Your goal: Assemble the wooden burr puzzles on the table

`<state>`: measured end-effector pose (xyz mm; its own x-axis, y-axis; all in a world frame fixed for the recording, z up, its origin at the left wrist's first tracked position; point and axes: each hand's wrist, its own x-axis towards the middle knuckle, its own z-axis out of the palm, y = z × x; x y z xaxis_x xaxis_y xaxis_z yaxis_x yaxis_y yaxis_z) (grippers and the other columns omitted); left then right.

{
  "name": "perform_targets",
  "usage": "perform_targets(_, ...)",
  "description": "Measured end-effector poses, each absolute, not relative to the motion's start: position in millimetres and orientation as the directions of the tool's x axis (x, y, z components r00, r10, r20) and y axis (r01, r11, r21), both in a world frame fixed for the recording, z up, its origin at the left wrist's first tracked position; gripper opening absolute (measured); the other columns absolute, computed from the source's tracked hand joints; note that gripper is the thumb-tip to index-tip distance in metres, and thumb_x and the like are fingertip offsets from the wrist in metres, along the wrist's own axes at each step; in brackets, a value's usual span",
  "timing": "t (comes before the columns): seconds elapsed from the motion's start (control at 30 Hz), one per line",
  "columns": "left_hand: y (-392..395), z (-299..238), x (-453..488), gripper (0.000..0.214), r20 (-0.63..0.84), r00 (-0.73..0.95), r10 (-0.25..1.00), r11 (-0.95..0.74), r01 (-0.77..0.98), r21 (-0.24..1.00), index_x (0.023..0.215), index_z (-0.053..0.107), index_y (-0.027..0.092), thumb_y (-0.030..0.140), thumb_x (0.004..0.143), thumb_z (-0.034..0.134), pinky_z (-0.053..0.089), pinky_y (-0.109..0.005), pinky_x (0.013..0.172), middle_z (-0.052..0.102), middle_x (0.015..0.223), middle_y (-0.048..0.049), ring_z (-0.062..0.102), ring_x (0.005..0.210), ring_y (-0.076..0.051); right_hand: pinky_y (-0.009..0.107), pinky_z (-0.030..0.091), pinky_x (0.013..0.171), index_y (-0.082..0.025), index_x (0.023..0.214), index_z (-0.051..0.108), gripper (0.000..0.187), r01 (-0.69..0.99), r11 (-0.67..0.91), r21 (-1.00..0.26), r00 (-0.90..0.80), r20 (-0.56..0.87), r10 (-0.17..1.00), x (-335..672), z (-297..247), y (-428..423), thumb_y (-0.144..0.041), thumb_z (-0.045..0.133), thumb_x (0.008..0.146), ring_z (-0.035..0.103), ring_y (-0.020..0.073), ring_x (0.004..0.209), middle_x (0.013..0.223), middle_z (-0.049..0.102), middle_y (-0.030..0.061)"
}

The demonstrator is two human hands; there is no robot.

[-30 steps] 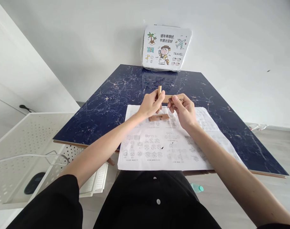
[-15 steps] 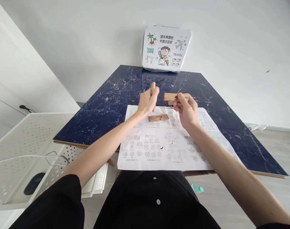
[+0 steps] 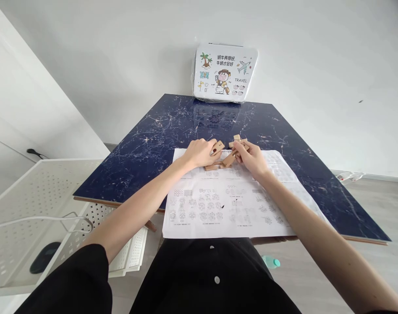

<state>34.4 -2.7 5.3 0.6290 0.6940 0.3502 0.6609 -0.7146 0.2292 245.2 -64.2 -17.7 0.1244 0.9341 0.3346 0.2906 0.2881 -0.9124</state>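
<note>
A wooden puzzle piece marked 2 (image 3: 218,147) is gripped in my left hand (image 3: 200,152), its marked face turned up. My right hand (image 3: 251,159) closes on a small cluster of wooden puzzle pieces (image 3: 237,138) that cross one another; fingers cover part of them. Another notched wooden piece (image 3: 213,166) lies on the instruction sheet (image 3: 199,222), partly behind the held pieces. A slanting piece (image 3: 229,160) reaches from the right hand down toward it; whether the two touch I cannot tell. The sheet carries printed diagrams, too small to read.
A white travel-print case (image 3: 225,72) in clear wrap leans against the wall at the back of the dark blue marbled table (image 3: 146,144). White perforated shelving (image 3: 55,183) with a cable and a dark object (image 3: 45,257) stands at left. A bottle (image 3: 271,261) is below the table.
Both hands have come lower, toward the sheet. The left hand's piece has turned so its number shows. In the right hand the pieces are now tilted and crossing, close above the lying piece.
</note>
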Motion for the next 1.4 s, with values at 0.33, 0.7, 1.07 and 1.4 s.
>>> perform_targets(0.33, -4, 7, 33, 0.037, 0.278, 0.677, 0.682, -0.731, 0.622, 0.282, 0.123, 0.067, 0.018, 0.047, 0.102, 0.057, 0.050, -0.035, 0.071, 0.077, 0.109, -0.0111, 0.071, 0.086, -0.024, 0.035, 0.044, 0.058, -0.025, 0.089, 0.067, 0.034, 0.665, 0.307, -0.681, 0.002, 0.413, 0.911, 238, -20, -71, -0.056, 0.062, 0.102, 0.063, 0.0214, 0.062, 0.075, 0.074, 0.0056)
perform_targets(0.7, -10, 2, 40, 0.041, 0.326, 0.769, 0.549, -0.818, 0.416, 0.396, 0.125, 0.066, 0.017, 0.050, 0.109, 0.048, 0.053, -0.044, 0.104, 0.064, 0.133, -0.0164, 0.064, 0.121, -0.029, 0.040, 0.051, 0.073, -0.025, 0.089, 0.065, 0.030, 0.697, 0.379, -0.608, 0.008, 0.536, 0.844, 241, -28, -64, -0.046, 0.052, 0.106, 0.070, 0.0265, 0.083, 0.091, 0.077, 0.0105)
perform_targets(1.07, -13, -1, 42, 0.042, 0.201, 0.885, 0.421, -0.886, 0.353, 0.301, 0.129, 0.074, 0.024, 0.050, 0.109, 0.048, 0.040, -0.054, 0.121, 0.065, 0.150, -0.0117, 0.051, 0.145, -0.033, 0.043, 0.054, 0.078, -0.024, 0.094, 0.064, 0.018, 0.682, 0.335, -0.651, 0.086, 0.526, 0.846, 243, -29, -64, -0.038, 0.055, 0.102, 0.074, 0.0272, 0.086, 0.095, 0.079, 0.0111)
perform_targets(1.4, 38, 6, 0, 0.053, 0.071, 0.870, 0.488, -0.852, 0.457, 0.256, 0.163, 0.053, 0.041, 0.049, 0.112, 0.045, 0.030, -0.057, 0.131, 0.050, 0.172, 0.0027, 0.039, 0.162, -0.031, 0.046, 0.057, 0.083, -0.025, 0.097, 0.065, 0.014, 0.662, 0.368, -0.653, 0.058, 0.534, 0.844, 241, -28, -65, -0.035, 0.056, 0.101, 0.075, 0.0291, 0.095, 0.103, 0.080, 0.0119)
